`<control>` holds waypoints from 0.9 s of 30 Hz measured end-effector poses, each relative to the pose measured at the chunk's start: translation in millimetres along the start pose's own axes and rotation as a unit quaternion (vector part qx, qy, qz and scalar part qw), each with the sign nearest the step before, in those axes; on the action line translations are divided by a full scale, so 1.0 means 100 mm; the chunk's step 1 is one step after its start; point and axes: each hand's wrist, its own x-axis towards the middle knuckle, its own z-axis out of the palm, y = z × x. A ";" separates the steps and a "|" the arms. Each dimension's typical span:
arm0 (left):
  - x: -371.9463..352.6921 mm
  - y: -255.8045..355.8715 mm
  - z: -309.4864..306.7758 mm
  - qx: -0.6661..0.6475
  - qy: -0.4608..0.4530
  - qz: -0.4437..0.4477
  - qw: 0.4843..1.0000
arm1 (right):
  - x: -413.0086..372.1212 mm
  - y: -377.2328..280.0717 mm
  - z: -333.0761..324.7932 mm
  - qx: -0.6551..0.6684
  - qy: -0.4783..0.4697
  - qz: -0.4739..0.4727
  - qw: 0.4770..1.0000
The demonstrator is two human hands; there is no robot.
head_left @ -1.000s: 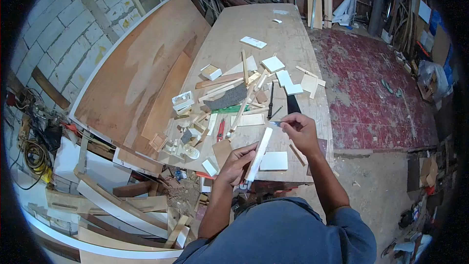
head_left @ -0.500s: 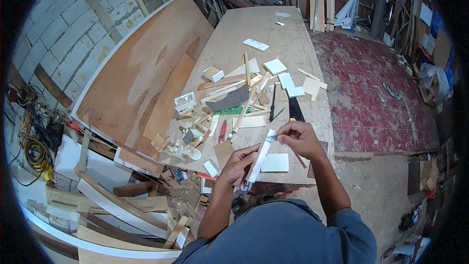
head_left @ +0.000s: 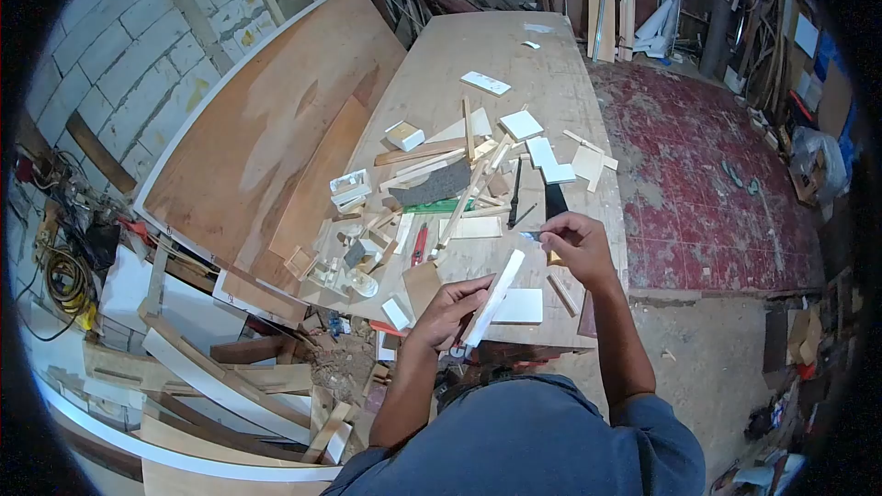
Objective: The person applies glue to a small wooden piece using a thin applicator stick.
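My left hand (head_left: 452, 309) is closed around a narrow strip with a white face (head_left: 496, 298), which slants up and to the right above the near edge of the workbench (head_left: 514, 41). Up and to the right of the strip, my right hand (head_left: 581, 246) pinches a small thin grey-blue piece (head_left: 530, 236); its exact kind is too small to tell. That piece is apart from the strip. Beneath the hands a white rectangular board (head_left: 518, 306) lies on the bench. A red utility knife (head_left: 420, 244) rests beyond my left hand.
Wood offcuts and a grey sheet of sandpaper (head_left: 430, 186) are heaped mid-bench. White square pieces (head_left: 521, 125) lie farther right. A large plywood panel (head_left: 266, 129) leans along the left side. Planks (head_left: 230, 377) crowd the lower left; a red tiled floor (head_left: 689, 174) lies to the right.
My right hand has moved right, away from the strip's upper end, taking the small grey-blue piece with it. My left hand still holds the strip in nearly the same place.
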 end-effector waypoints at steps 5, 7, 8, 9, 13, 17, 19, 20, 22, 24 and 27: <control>-0.01 -0.02 -0.04 -0.016 -0.008 0.008 1.000 | -0.07 -0.01 0.04 -0.031 -0.102 0.012 0.994; -0.02 -0.01 -0.03 -0.012 -0.001 0.010 1.000 | -0.06 0.01 0.06 -0.038 -0.105 0.015 0.994; -0.03 0.00 -0.02 -0.009 0.005 0.014 1.000 | -0.04 0.01 0.06 -0.005 -0.052 0.013 0.999; -0.04 0.01 -0.01 -0.009 0.006 0.016 1.000 | -0.01 0.00 0.05 0.028 -0.001 0.011 1.000; -0.04 0.00 -0.05 -0.020 0.003 0.008 1.000 | -0.08 -0.09 0.06 -0.018 -0.123 0.002 0.992; -0.07 0.02 -0.03 -0.015 0.013 0.006 1.000 | 0.00 -0.02 0.08 -0.026 -0.012 0.019 0.999; -0.07 0.03 -0.02 -0.007 0.013 0.011 1.000 | -0.01 -0.01 0.06 0.007 -0.010 0.011 1.000; -0.08 0.03 -0.02 0.001 0.012 0.014 1.000 | -0.03 -0.02 0.07 0.013 -0.054 0.014 0.998; -0.08 0.02 -0.05 -0.003 0.008 0.010 1.000 | -0.05 -0.02 0.07 0.019 -0.095 0.020 0.995; -0.09 0.02 -0.06 -0.005 0.004 0.006 1.000 | -0.03 -0.01 0.10 0.007 -0.103 0.023 0.994; -0.10 0.05 -0.04 -0.006 0.010 0.015 1.000 | 0.03 0.00 0.09 0.001 -0.009 0.023 1.000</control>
